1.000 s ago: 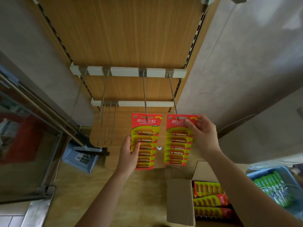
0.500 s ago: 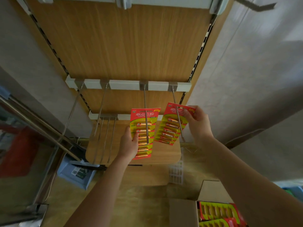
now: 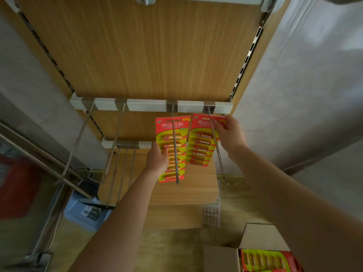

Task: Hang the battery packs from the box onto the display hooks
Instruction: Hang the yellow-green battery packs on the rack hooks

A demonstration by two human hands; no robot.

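While on hooks [image 3: 175,154]: packs [image 3: 172,148], both hands [image 3: 158,159].

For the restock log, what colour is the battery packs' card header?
Red header, yellow-green below; head view.

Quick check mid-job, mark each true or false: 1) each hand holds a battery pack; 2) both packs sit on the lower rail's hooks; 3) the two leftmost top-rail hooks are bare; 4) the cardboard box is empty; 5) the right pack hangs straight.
1) True: the left hand holds the left battery pack, the right hand the right battery pack.
2) False: both are threaded on top rail hooks.
3) True: the two leftmost hooks carry nothing.
4) False: the cardboard box holds more packs.
5) False: it is tilted, bottom swung left.
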